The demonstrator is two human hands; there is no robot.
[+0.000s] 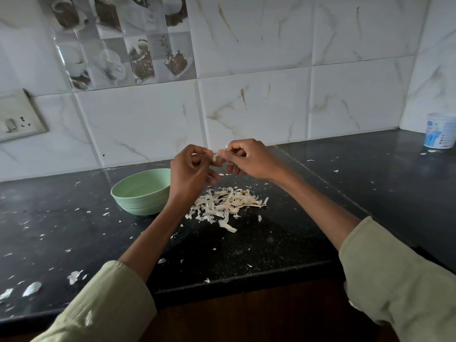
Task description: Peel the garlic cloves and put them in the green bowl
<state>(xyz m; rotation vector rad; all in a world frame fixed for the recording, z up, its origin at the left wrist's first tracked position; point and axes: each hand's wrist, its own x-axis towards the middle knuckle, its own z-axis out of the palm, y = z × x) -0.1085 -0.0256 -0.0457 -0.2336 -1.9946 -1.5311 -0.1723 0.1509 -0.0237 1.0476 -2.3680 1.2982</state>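
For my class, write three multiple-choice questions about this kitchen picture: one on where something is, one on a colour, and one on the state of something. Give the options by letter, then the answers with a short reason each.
1. Where does the pile of garlic skins lie?
A. inside the bowl
B. on the black counter, to the right of the bowl
C. on the floor

2. What colour is the bowl?
A. pale green
B. red
C. blue

3. What is happening to the garlic clove?
A. it lies loose on the counter
B. it sits in the bowl
C. both hands hold it in the air

Answers:
1. B, the skins are heaped on the counter beside the bowl, none visibly in it.
2. A, rim and wall are pale green.
3. C, the left hand and right hand pinch it between their fingertips above the counter.
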